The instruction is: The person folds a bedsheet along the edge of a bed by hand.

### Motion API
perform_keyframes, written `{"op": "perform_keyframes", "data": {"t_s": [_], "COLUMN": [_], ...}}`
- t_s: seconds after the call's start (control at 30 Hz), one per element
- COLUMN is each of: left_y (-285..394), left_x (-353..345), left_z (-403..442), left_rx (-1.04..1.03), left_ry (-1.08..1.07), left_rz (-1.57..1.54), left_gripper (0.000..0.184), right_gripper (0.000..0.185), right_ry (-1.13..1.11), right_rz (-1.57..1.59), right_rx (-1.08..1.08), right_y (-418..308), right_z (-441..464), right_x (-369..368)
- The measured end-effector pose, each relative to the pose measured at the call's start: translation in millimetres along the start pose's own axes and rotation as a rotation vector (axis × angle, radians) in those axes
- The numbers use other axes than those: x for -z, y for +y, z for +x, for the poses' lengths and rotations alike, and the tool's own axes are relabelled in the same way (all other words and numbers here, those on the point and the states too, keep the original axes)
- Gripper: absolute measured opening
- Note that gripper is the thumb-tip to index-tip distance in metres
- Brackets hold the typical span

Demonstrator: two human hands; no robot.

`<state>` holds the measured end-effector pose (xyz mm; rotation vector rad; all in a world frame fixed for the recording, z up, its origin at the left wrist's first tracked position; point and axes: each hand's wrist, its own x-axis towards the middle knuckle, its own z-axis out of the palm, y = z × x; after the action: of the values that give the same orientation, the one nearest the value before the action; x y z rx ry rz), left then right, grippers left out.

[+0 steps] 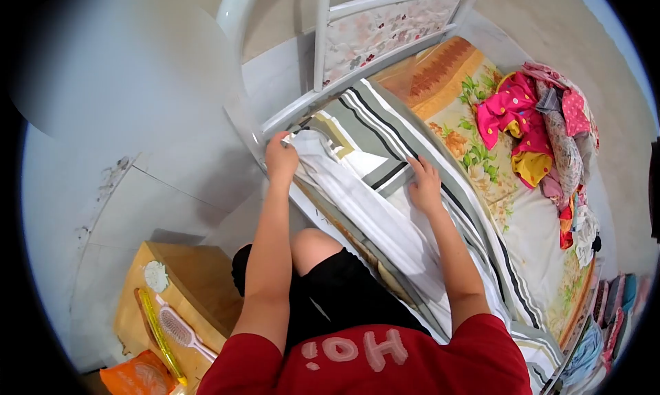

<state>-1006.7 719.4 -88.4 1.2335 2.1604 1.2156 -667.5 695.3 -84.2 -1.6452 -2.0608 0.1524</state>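
A grey, white and black striped bed sheet (347,114) lies along the near side of the bed, its edge turned back so that a white underside (357,195) shows. At the corner beside the bed frame, my left hand (281,158) has its fingers closed on the sheet's edge. My right hand (425,184) rests on the striped fabric farther right, fingers stretched out and the thumb apart. What lies under its palm is hidden.
A white metal headboard (319,44) rises behind the bed. Pink and yellow clothes (519,120) are heaped on the floral mattress (467,127). Left of my knees stands a wooden cabinet (189,285) with a hairbrush (180,327), a yellow stick (159,336) and an orange bag (141,374) nearby.
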Motion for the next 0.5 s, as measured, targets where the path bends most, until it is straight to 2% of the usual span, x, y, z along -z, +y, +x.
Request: {"op": "perform_keyframes", "data": {"t_s": [0.07,0.13,0.17,0.23,0.27,0.33,0.37,0.4,0.43,0.5], "left_y": [-9,-35,-31,-23,-21,-18,-18,-18,-18,-13], "left_x": [8,4,8,14,16,19,21,22,24,28], "left_z": [12,25,24,17,15,12,12,13,14,12], "left_rx": [-0.012,-0.094,-0.096,-0.100,-0.102,-0.115,-0.117,-0.129,-0.141,-0.161], "left_ry": [0.025,0.170,0.174,0.169,0.173,0.181,0.186,0.193,0.200,0.193], "left_rz": [-0.003,-0.165,-0.162,-0.033,-0.032,-0.010,-0.008,0.005,0.018,0.043], "left_gripper": [0.031,0.022,0.022,0.021,0.021,0.017,0.017,0.016,0.015,0.014], "right_gripper": [0.061,0.055,0.055,0.047,0.047,0.038,0.029,0.020,0.020,0.026], "right_ry": [-0.013,-0.022,-0.020,-0.038,-0.036,-0.277,-0.280,-0.146,-0.104,0.078], "right_rz": [-0.058,-0.049,-0.045,0.099,0.101,0.519,0.572,0.741,0.549,0.829], "right_rx": [0.048,0.235,0.238,0.462,0.465,0.365,0.168,-0.027,-0.220,-0.491], "right_y": [-4,-15,-20,-31,-31,-29,-34,-30,-19,-25], "right_z": [5,15,21,33,40,59,71,91,120,154], "right_x": [2,3,0,-6,-12,-27,-23,-27,-24,0]}}
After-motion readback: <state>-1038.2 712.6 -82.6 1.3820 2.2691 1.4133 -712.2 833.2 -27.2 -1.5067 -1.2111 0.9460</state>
